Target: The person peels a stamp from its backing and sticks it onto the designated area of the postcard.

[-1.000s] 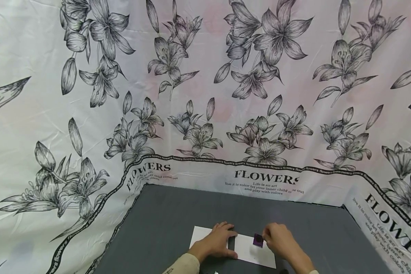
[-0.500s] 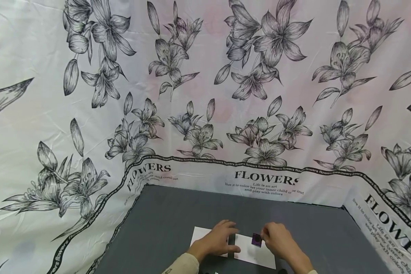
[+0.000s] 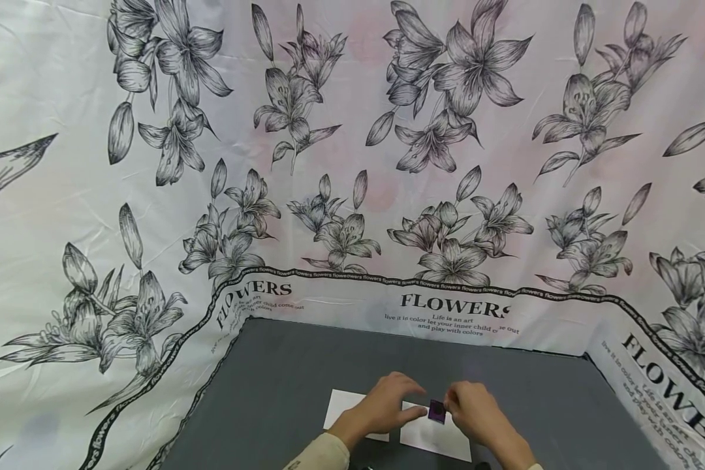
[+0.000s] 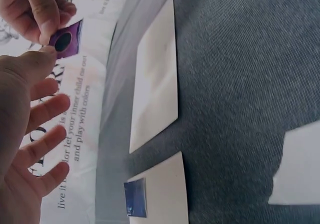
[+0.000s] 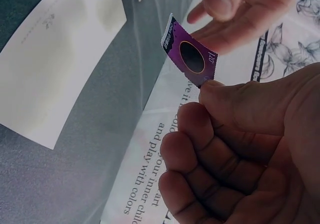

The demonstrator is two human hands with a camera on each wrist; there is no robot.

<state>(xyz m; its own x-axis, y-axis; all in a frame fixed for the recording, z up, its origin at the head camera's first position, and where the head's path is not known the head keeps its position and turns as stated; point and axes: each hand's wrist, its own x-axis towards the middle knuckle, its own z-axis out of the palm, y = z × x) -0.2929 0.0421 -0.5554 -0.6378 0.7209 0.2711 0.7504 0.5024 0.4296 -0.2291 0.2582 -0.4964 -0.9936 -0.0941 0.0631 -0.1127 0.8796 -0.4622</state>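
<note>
My right hand point(image 3: 476, 412) pinches a purple postage stamp point(image 5: 190, 54) by one corner, between thumb and index finger. The stamp bears a black circle and is held up above the right-hand white card point(image 3: 435, 442). Close on the stamp's left, my left hand point(image 3: 384, 406) is spread, its thumb apart from its fingers. In the left wrist view the left thumb tip overlaps the stamp's corner. The left-hand white card point(image 3: 342, 406) lies partly hidden under the left hand and forearm. A blue stamp point(image 4: 136, 198) sits at that card's far edge.
Both cards lie flat on a dark grey cloth-covered table point(image 3: 305, 359), a narrow gap between them. A white paper piece with an uneven edge point(image 4: 300, 169) lies nearer the body. Behind the table hangs a white flower-print curtain point(image 3: 341, 300).
My left hand has lifted from the cards and moved right, toward the stamp. The right hand has shifted slightly left, with the purple stamp still pinched.
</note>
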